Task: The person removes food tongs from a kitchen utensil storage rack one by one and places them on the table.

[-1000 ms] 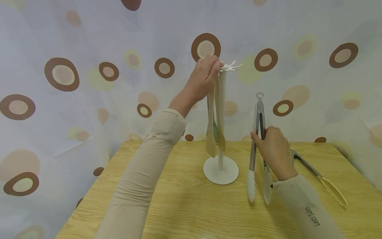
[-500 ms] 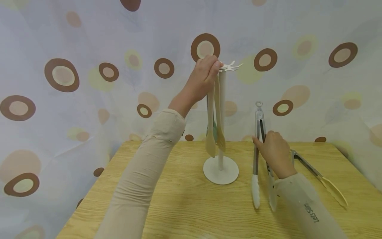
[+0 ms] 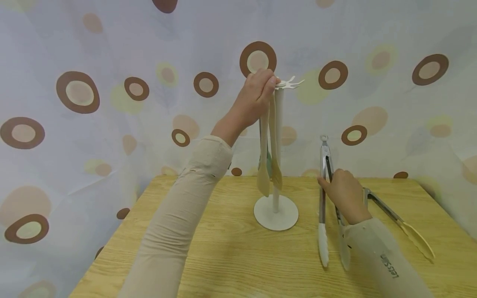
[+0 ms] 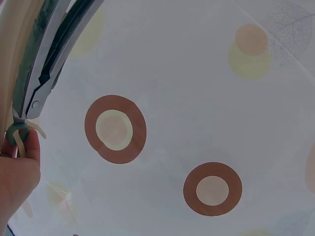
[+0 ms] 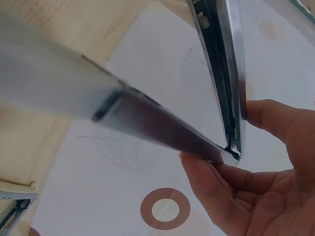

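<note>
A white utensil stand (image 3: pixel 275 223) with a round base rises from the wooden table. My left hand (image 3: pixel 255 95) grips its top, hiding the left hooks, while bare hooks (image 3: pixel 292 84) stick out on the right. From it hang a beige spoon (image 3: pixel 263 182), a beige slotted utensil (image 3: pixel 276 174) and metal tongs (image 4: pixel 39 98), whose green ring (image 4: pixel 16 132) sits at my left fingers. My right hand (image 3: pixel 344 196) holds metal tongs (image 3: pixel 322 198) with white scalloped tips, tips down, arms spread. The right wrist view shows my fingers (image 5: pixel 270 118) on both arms near the pivot.
Another pair of tongs, with yellow tips (image 3: pixel 419 240), lies on the wooden table (image 3: pixel 223 256) right of my right hand. Behind the table hangs a light sheet (image 3: pixel 298 37) patterned with brown rings.
My right hand and the white-tipped tongs have moved down and slightly right, so the tips sit closer to the table's near side. The left hand and the stand stay in place.
</note>
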`<action>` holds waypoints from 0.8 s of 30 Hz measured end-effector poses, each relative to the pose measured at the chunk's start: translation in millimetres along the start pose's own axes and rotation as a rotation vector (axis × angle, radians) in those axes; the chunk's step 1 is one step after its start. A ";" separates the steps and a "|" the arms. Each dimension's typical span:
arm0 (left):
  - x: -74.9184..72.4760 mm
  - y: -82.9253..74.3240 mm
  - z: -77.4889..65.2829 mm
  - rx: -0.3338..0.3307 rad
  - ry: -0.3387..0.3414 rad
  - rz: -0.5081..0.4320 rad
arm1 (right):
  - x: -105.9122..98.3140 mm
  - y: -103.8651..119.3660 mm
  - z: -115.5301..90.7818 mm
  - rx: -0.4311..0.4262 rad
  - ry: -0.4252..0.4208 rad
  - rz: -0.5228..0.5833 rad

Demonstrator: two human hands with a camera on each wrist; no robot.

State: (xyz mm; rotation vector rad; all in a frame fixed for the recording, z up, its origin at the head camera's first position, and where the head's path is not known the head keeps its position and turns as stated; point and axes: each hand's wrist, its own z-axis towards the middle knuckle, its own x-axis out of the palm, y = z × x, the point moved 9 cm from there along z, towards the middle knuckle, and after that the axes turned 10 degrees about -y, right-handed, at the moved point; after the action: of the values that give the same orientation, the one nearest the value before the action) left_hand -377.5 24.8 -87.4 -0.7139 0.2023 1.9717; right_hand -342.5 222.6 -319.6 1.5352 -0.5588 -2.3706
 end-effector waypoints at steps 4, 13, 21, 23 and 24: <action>0.5 0.6 0.3 -0.003 0.000 0.001 | 2.8 -2.8 -0.4 -0.003 0.010 -0.003; 0.8 0.5 0.1 0.005 -0.001 0.007 | 10.5 -5.8 -1.5 -0.007 0.048 -0.010; 0.8 -0.2 0.1 0.003 0.002 0.000 | 16.3 -8.8 -2.9 -0.006 0.071 -0.009; 0.8 -0.3 0.0 0.003 0.003 0.001 | 17.9 -10.8 -2.5 0.000 0.073 -0.019; 0.8 -0.2 0.0 0.002 0.003 0.001 | 18.7 -11.8 -2.2 0.002 0.074 -0.024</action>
State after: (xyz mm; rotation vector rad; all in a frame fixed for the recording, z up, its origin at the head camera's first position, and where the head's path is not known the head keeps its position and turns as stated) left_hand -377.6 25.5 -87.9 -0.7154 0.2064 1.9711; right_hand -348.1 225.0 -341.0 1.6327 -0.5292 -2.3203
